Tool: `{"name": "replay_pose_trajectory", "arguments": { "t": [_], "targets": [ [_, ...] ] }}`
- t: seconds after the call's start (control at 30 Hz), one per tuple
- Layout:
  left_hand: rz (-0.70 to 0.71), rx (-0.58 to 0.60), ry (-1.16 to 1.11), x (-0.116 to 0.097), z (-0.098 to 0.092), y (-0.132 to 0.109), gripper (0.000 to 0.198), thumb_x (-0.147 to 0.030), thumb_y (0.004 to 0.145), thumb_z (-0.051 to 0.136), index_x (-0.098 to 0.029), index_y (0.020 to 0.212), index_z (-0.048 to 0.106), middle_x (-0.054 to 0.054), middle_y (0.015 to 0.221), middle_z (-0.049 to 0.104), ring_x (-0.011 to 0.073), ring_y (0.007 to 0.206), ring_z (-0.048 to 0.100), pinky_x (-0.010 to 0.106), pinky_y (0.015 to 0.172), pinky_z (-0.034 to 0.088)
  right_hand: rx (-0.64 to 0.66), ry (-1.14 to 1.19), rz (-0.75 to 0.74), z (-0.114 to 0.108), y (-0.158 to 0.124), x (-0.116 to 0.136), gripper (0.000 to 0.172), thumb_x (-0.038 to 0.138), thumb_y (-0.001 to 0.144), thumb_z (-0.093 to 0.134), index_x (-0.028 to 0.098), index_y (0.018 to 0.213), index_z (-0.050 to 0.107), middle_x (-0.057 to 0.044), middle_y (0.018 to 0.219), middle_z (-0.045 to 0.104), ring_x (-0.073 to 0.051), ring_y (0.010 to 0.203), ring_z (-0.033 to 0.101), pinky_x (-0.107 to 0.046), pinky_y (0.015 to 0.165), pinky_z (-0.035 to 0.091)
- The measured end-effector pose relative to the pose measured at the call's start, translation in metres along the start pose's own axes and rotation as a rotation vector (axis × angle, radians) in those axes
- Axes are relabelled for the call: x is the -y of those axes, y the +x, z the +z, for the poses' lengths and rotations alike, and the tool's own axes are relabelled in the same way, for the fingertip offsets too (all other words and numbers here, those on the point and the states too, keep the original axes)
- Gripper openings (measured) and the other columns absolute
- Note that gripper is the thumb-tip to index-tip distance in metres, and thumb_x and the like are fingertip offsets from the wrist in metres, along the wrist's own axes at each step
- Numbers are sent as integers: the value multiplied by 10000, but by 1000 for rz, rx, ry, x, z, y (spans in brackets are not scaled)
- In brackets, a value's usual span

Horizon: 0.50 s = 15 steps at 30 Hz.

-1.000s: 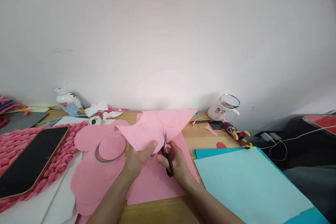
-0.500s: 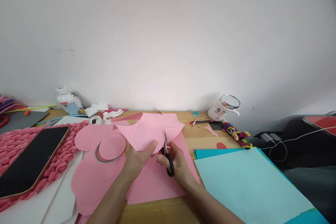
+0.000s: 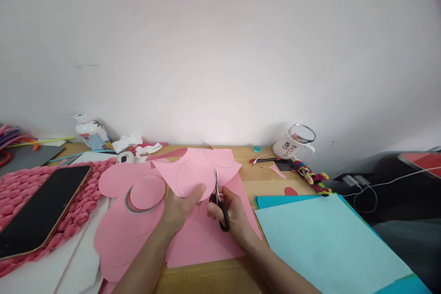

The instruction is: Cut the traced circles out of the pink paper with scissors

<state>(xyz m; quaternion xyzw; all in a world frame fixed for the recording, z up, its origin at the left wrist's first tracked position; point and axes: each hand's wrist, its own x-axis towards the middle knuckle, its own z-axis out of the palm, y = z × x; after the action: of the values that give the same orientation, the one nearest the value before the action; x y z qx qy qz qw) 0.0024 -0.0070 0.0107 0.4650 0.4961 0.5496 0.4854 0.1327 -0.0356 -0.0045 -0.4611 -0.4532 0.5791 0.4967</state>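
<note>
My left hand [image 3: 184, 206] pinches a sheet of pink paper [image 3: 198, 174] by its near edge, thumb on top. Circle outlines are drawn on this sheet, and part of its edge is cut to a curve. My right hand [image 3: 232, 213] is closed on black-handled scissors [image 3: 222, 209], whose blades point away from me and lie at the paper beside the drawn circle. Below both hands lies a stack of pink sheets [image 3: 206, 250]. To the left, a round pink paper disc [image 3: 148, 192] rests over a ring shape on more cut pink paper [image 3: 120, 239].
A phone [image 3: 44, 211] lies on pink rosette-textured material [image 3: 69, 232] at left. Behind stand a white bottle [image 3: 91, 133] and crumpled tissues [image 3: 138, 144]. On the right are a mug [image 3: 292, 142], a small colourful figure [image 3: 313, 179], light blue sheets [image 3: 327, 239] and a charging cable [image 3: 396, 173].
Little differs. The scissors and my right hand have shifted very slightly toward me, and the pink sheet has barely moved.
</note>
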Motion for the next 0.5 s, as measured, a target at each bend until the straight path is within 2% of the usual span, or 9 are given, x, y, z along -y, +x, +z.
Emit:
{"name": "replay_pose_trajectory", "arguments": {
  "t": [0.13, 0.5],
  "targets": [
    [-1, 17, -23, 1, 0, 0, 411, -288, 594, 728, -137, 960, 617, 24, 678, 650, 230, 800, 628, 318, 654, 520, -2, 7, 8, -1, 0, -1, 331, 335, 604, 741, 176, 760, 496, 48, 538, 511, -99, 502, 418, -221, 496, 366],
    [3, 20, -17, -2, 0, 1, 355, -304, 615, 710, -145, 916, 610, 26, 750, 639, 176, 696, 597, 273, 593, 506, 7, 11, -8, -2, 1, -6, 319, 338, 617, 731, 178, 765, 498, 51, 516, 526, -95, 470, 434, -218, 469, 376]
  ]
}}
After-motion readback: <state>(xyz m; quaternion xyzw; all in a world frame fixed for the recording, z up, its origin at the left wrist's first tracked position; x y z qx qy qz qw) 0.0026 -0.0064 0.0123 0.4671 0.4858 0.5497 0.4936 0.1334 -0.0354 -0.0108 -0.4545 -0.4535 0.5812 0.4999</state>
